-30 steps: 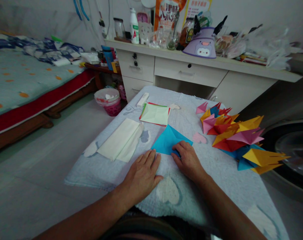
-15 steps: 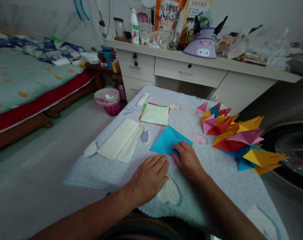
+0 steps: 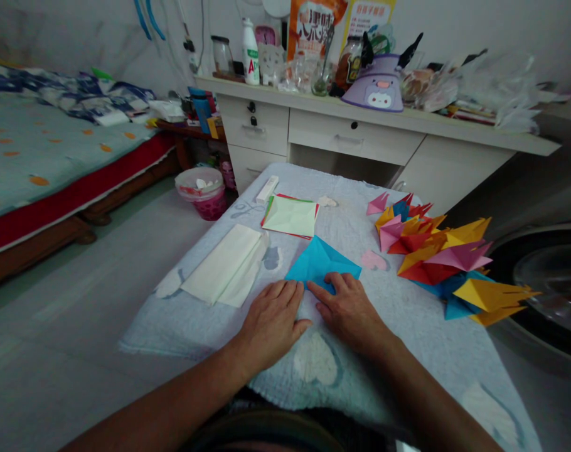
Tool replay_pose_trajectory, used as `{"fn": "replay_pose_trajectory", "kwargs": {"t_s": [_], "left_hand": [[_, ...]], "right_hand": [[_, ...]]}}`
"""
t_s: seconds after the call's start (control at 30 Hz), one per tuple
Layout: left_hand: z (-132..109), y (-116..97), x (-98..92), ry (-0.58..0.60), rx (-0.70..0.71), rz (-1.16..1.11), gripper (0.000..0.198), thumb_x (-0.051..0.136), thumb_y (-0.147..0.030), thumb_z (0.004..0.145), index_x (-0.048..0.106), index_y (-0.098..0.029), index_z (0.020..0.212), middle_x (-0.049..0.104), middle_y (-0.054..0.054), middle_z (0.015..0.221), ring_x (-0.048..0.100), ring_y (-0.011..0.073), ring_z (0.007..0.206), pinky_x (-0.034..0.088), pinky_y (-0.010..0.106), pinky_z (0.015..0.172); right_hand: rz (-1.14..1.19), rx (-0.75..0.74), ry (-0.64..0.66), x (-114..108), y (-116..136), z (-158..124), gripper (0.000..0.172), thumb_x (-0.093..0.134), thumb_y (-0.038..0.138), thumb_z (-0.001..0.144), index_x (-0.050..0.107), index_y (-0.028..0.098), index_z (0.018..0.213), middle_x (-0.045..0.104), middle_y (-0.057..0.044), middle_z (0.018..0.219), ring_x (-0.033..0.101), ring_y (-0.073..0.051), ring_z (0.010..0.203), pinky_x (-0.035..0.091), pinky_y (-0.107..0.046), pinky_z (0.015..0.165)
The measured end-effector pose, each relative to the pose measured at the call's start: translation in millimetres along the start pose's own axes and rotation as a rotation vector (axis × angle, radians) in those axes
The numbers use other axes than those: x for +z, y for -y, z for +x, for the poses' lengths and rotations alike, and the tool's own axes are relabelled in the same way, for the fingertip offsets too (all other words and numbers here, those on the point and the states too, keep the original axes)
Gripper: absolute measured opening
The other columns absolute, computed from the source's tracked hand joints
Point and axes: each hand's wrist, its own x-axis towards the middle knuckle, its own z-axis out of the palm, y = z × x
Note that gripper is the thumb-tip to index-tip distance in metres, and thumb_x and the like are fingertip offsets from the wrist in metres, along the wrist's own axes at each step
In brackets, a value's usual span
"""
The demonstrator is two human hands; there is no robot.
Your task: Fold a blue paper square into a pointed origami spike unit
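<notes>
A blue sheet of origami paper, creased and partly folded, lies on the cloth-covered table in front of me. My left hand rests flat, its fingertips touching the paper's near left edge and its thumb spread to the side. My right hand presses on the near right part of the paper with its fingertips, index finger stretched toward the left hand. Neither hand grips anything. The fingers cover part of the paper's near edge.
A stack of coloured paper lies beyond the blue sheet. White tissue is at the left, with a small white box behind. Several folded paper cranes crowd the right side. A pink bin stands on the floor; a desk is behind.
My left hand has moved forward and left to the paper's near edge, its thumb now spread. The right index finger has slid left along that edge. The view has shifted slightly.
</notes>
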Motion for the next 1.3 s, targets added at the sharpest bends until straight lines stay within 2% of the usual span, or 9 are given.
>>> {"fn": "replay_pose_trajectory", "kwargs": {"t_s": [0.3, 0.47, 0.63, 1.07, 1.3], "left_hand": [[3.8, 0.2, -1.8, 0.006, 0.027, -0.014, 0.05, 0.06, -0.047, 0.089, 0.055, -0.016, 0.128, 0.059, 0.01, 0.128, 0.051, 0.0275, 0.117, 0.04, 0.042, 0.104], [2.4, 2.0, -0.3, 0.016, 0.042, 0.011, 0.057, 0.061, -0.049, 0.089, 0.053, -0.013, 0.131, 0.057, 0.012, 0.13, 0.048, 0.0289, 0.12, 0.039, 0.043, 0.105], [1.4, 1.5, -1.8, 0.019, 0.035, 0.009, 0.057, 0.062, -0.047, 0.089, 0.048, -0.02, 0.138, 0.056, 0.009, 0.128, 0.048, 0.0284, 0.119, 0.041, 0.043, 0.102], [2.0, 1.1, -4.2, 0.039, 0.033, 0.015, 0.054, 0.062, -0.045, 0.089, 0.05, -0.021, 0.136, 0.056, 0.01, 0.129, 0.049, 0.0289, 0.119, 0.043, 0.043, 0.101], [0.6, 2.4, -1.3, 0.009, 0.035, 0.016, 0.054, 0.061, -0.046, 0.089, 0.05, -0.022, 0.136, 0.055, 0.01, 0.131, 0.048, 0.0285, 0.12, 0.043, 0.043, 0.102]], "right_hand": [[-0.057, -0.003, 0.007, 3.7, 7.2, -3.5, 0.053, 0.054, 0.052, 0.091, 0.05, 0.035, 0.141, 0.055, -0.016, 0.123, 0.049, -0.034, 0.105, 0.042, -0.048, 0.086], [-0.08, -0.007, 0.047, -1.7, 5.0, -7.2, 0.051, 0.053, 0.05, 0.093, 0.051, 0.032, 0.141, 0.055, -0.016, 0.132, 0.05, -0.035, 0.112, 0.044, -0.049, 0.089], [-0.08, -0.011, 0.075, -4.1, -3.6, -17.1, 0.052, 0.053, 0.05, 0.093, 0.053, 0.029, 0.14, 0.056, -0.015, 0.136, 0.051, -0.034, 0.118, 0.044, -0.05, 0.093], [-0.108, 0.012, 0.06, -4.5, -23.4, -39.8, 0.05, 0.056, 0.047, 0.092, 0.056, 0.026, 0.137, 0.057, -0.016, 0.137, 0.053, -0.036, 0.121, 0.045, -0.053, 0.094], [-0.119, 0.049, 0.064, -3.1, -30.8, -54.7, 0.052, 0.059, 0.048, 0.09, 0.055, 0.026, 0.137, 0.055, -0.015, 0.141, 0.052, -0.034, 0.123, 0.045, -0.051, 0.095]]}}
